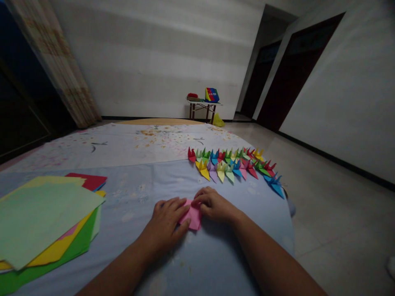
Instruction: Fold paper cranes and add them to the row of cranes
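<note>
A small pink folded paper (194, 218) lies on the light blue cloth (216, 255) in front of me. My left hand (166, 222) rests flat on its left part, fingers stretched over the paper. My right hand (214, 204) is curled, its fingertips pressed together on the paper's upper edge. Beyond the hands, several folded paper cranes (234, 166) in many colours stand in rows on the cloth.
A stack of coloured paper sheets (46, 222), pale green on top, lies at the left. The round table's edge (286, 205) drops off to the right, over a tiled floor. A small table (202, 106) with a colourful box stands by the far wall.
</note>
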